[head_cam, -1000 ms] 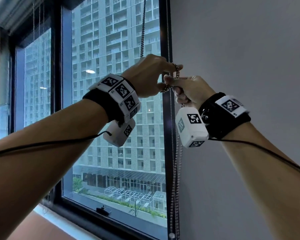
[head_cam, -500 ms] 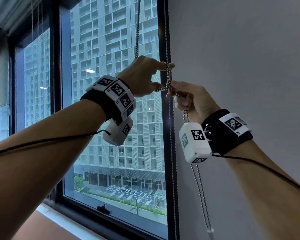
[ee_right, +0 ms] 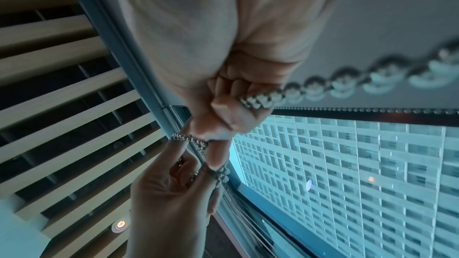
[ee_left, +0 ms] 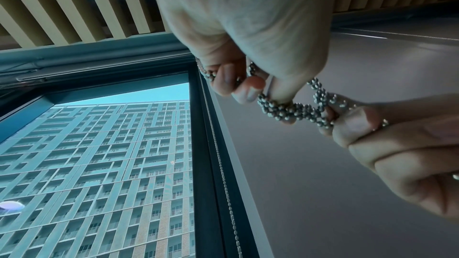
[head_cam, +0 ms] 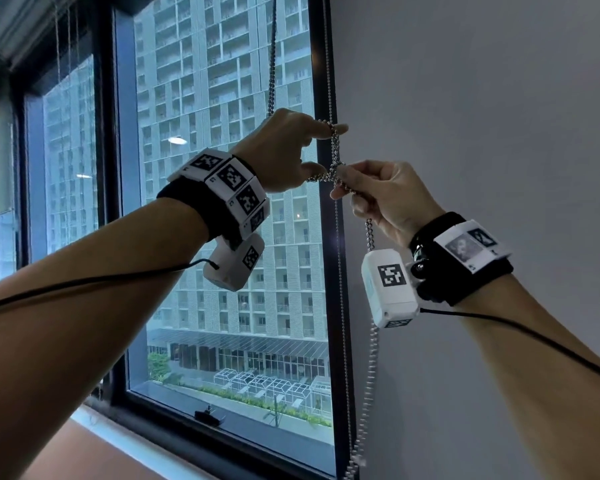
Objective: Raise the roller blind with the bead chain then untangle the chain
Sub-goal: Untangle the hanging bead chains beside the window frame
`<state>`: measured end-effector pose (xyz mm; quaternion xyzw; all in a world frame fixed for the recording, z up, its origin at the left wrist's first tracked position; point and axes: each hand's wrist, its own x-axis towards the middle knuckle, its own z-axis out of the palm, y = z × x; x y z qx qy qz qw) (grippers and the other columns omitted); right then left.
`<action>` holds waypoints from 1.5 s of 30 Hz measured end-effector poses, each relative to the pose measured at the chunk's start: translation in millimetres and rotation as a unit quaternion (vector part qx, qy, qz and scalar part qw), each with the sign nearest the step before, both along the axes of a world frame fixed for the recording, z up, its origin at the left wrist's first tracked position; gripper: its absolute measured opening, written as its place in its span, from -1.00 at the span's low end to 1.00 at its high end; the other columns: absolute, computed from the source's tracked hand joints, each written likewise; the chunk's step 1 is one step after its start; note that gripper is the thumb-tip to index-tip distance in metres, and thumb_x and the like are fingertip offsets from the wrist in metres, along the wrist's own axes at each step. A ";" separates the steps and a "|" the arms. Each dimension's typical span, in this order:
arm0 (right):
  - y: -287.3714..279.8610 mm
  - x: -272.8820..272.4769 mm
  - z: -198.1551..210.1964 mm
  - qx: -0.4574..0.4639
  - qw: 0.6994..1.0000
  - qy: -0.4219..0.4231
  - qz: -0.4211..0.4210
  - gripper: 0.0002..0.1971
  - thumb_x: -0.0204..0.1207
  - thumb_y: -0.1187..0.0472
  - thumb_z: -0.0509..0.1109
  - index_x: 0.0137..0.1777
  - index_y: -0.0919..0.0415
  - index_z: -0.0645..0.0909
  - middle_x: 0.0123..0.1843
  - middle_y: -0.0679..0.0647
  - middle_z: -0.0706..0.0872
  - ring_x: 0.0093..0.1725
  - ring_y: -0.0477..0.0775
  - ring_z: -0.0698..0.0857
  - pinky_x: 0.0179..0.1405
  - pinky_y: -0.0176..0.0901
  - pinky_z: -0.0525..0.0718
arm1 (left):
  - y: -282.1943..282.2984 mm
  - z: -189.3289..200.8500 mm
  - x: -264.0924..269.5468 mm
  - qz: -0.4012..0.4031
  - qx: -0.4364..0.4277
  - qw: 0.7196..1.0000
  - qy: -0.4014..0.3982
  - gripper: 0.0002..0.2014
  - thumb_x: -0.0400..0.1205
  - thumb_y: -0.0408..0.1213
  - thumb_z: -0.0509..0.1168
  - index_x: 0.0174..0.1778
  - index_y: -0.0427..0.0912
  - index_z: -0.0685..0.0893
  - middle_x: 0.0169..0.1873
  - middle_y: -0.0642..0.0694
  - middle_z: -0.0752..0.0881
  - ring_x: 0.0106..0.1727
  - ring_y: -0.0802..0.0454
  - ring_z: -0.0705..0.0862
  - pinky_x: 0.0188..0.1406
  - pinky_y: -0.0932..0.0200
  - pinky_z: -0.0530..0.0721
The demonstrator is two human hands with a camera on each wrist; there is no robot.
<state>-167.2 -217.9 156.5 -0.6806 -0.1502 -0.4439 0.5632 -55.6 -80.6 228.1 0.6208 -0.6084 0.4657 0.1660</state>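
Note:
The metal bead chain hangs by the window's right frame with a twisted, knotted stretch between my hands. My left hand pinches the top of the knot between forefinger and thumb; the chain rises from it. My right hand pinches the knot's lower end, and the loose chain drops from its fist past the wrist camera. The left wrist view shows the twisted beads stretched between my left hand's fingertips and the right thumb. In the right wrist view the beads wrap the fingers.
The dark window frame stands just behind the hands, with a thinner bead cord running down along it. A plain grey wall fills the right. The sill lies low at left. Wooden slats line the ceiling.
My right hand has dropped lower and pulled away from the left, drawing the twisted stretch out between them. The hanging chain has swung right, off the frame.

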 end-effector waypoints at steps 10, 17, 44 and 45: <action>12.0 4.1 15.7 -0.094 0.986 0.057 -0.127 -0.78 0.70 0.16 0.10 -0.16 0.19 0.43 -0.17 0.13 0.51 -0.20 0.08 0.70 -0.32 -0.05 0.76 | 7.4 -3.2 -1.9 -0.019 -0.019 1.000 0.014 -0.23 0.44 -0.25 0.50 0.55 0.00 0.31 0.02 -0.35 0.71 -0.07 -0.11 0.65 -0.05 0.20 0.58; 1.5 16.7 37.5 0.085 0.994 -0.016 -0.062 -0.74 0.52 0.23 0.30 -0.37 0.30 0.62 -0.42 0.14 0.69 -0.38 0.14 0.74 -0.16 0.04 0.76 | 7.9 0.2 -4.0 -0.033 -0.025 0.999 0.012 -0.24 0.44 -0.28 0.49 0.54 -0.01 0.31 0.03 -0.23 0.70 -0.17 -0.05 0.66 -0.05 0.27 0.54; -13.1 18.4 28.7 0.203 0.979 0.015 0.011 -0.73 0.76 0.26 -0.04 -0.02 0.24 0.49 -0.08 0.28 0.80 -0.20 0.22 0.80 -0.28 0.02 0.82 | 33.0 0.2 26.3 0.052 0.014 0.999 0.004 -0.18 0.41 -0.21 0.49 0.56 0.08 0.25 0.20 -0.20 0.68 0.11 -0.07 0.63 0.21 0.05 0.56; -9.1 17.9 27.5 0.194 0.981 0.021 -0.009 -0.73 0.76 0.26 -0.06 -0.05 0.23 0.46 -0.10 0.28 0.80 -0.24 0.21 0.79 -0.28 0.01 0.80 | 32.7 0.5 27.1 0.051 0.013 0.999 0.003 -0.17 0.41 -0.21 0.50 0.57 0.10 0.24 0.13 -0.17 0.68 0.04 -0.03 0.61 0.17 0.06 0.57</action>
